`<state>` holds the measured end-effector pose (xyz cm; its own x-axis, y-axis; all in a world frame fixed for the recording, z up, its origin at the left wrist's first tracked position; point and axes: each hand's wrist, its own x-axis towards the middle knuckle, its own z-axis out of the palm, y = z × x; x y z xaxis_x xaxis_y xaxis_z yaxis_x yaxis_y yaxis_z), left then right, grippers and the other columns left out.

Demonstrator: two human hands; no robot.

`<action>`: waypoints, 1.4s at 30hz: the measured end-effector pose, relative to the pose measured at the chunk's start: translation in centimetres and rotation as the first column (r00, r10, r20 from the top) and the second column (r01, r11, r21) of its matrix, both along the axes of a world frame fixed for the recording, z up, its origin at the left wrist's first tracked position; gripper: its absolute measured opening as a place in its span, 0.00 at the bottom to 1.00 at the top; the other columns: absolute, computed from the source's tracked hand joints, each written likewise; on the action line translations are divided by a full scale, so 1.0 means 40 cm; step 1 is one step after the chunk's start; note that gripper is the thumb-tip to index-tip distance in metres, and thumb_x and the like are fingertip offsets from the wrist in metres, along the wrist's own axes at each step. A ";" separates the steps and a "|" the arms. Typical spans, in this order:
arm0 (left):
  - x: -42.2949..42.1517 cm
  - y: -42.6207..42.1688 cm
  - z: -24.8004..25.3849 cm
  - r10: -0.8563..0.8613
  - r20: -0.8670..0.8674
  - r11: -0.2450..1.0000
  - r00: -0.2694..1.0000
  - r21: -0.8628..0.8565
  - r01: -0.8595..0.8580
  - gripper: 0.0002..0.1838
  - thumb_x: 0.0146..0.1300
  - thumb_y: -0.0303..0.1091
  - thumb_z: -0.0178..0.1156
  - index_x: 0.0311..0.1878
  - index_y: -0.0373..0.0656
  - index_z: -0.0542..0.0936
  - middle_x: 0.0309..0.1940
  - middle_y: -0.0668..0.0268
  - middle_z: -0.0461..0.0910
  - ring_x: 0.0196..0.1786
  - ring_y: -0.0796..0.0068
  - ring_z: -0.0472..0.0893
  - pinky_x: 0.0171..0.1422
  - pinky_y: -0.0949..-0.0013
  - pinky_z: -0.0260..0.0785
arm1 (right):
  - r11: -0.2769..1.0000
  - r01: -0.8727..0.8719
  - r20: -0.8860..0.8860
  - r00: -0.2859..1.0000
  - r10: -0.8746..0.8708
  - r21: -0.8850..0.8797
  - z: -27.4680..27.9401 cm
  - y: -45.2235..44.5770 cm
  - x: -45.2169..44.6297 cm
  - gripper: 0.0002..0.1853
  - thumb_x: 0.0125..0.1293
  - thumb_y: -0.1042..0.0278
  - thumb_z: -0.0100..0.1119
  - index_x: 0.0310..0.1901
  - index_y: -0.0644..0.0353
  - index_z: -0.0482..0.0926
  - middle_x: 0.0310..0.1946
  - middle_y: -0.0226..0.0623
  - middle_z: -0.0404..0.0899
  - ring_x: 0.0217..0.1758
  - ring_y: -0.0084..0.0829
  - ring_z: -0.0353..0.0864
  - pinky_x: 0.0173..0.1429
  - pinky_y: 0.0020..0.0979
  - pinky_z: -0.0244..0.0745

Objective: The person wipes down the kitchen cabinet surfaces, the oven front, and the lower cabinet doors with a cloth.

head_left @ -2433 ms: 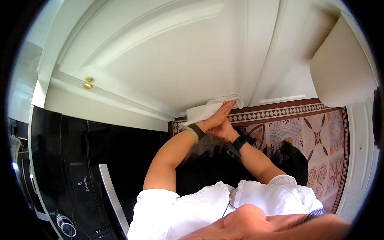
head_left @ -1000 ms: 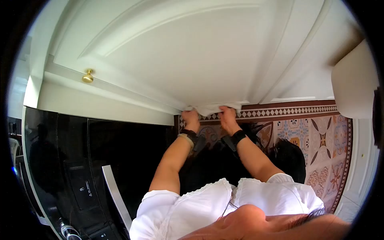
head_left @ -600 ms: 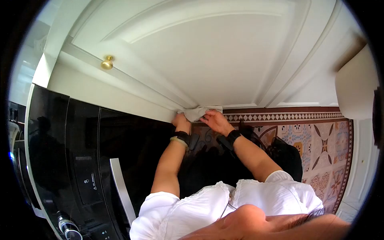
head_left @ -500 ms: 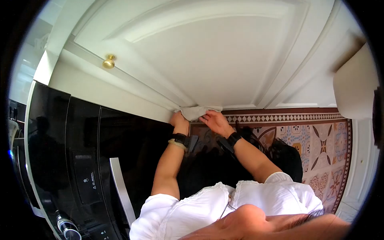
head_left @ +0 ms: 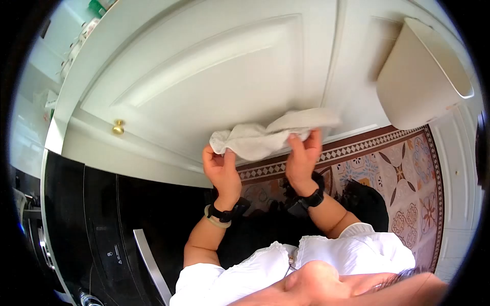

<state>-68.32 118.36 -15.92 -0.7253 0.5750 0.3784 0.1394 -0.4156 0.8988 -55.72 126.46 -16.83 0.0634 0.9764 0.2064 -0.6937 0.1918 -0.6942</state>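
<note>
A crumpled white cloth (head_left: 255, 140) is stretched sideways between my two hands, in front of the white cabinet door (head_left: 219, 76). My left hand (head_left: 222, 171) pinches its left end between thumb and fingers. Further right, my right hand (head_left: 303, 153) grips the cloth, and the loose right end hangs out past the fingers, blurred by motion. Both hands are above the floor, near the lower part of the door.
On the right a white bin (head_left: 421, 76) hangs on the cabinet front. A brass knob (head_left: 118, 127) sticks out at the left. Below it is a black appliance with a silver handle (head_left: 152, 265). Patterned tiles (head_left: 403, 178) cover the floor.
Both hands have come up from the door's bottom edge with the cloth, which is now lifted and spread wider between them. The view has shifted, showing more of the bin.
</note>
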 end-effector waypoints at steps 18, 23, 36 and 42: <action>0.200 0.438 0.256 0.386 -0.915 0.923 0.122 0.381 -0.062 0.21 0.68 0.28 0.52 0.62 0.30 0.74 0.71 0.45 0.65 0.76 0.37 0.57 0.75 0.44 0.48 | 0.435 0.177 0.375 0.291 -0.880 0.883 0.285 0.333 0.171 0.24 0.65 0.74 0.52 0.61 0.77 0.66 0.57 0.65 0.66 0.57 0.63 0.63 0.64 0.54 0.57; 0.189 0.395 0.100 0.185 -0.981 0.974 -0.050 0.190 -0.123 0.21 0.69 0.31 0.50 0.63 0.34 0.76 0.72 0.51 0.67 0.78 0.45 0.57 0.78 0.49 0.44 | 0.620 0.164 0.524 0.398 -0.753 0.767 0.066 0.315 0.168 0.24 0.65 0.74 0.49 0.61 0.76 0.67 0.58 0.66 0.68 0.58 0.65 0.66 0.65 0.54 0.58; 0.160 0.356 -0.200 -0.097 -0.949 0.994 -0.300 -0.078 -0.076 0.24 0.70 0.32 0.49 0.67 0.38 0.73 0.77 0.61 0.61 0.81 0.61 0.53 0.83 0.56 0.33 | 0.768 0.378 0.654 0.404 -0.640 0.518 -0.264 0.228 0.137 0.22 0.60 0.76 0.49 0.56 0.74 0.72 0.55 0.63 0.71 0.60 0.65 0.63 0.68 0.59 0.52; 0.167 0.346 -0.161 0.007 -0.999 0.996 -0.033 0.010 -0.091 0.27 0.68 0.29 0.55 0.69 0.32 0.68 0.76 0.52 0.58 0.80 0.43 0.50 0.80 0.43 0.35 | 0.664 0.200 0.532 0.456 -0.714 0.720 0.003 0.261 0.194 0.24 0.60 0.73 0.54 0.58 0.73 0.70 0.60 0.63 0.65 0.60 0.64 0.62 0.69 0.58 0.52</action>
<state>-61.64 132.21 -22.36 0.3479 0.6022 0.7186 0.9279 -0.3305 -0.1724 -47.94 136.90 -16.70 0.0450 0.5576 0.8289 0.3243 0.7766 -0.5401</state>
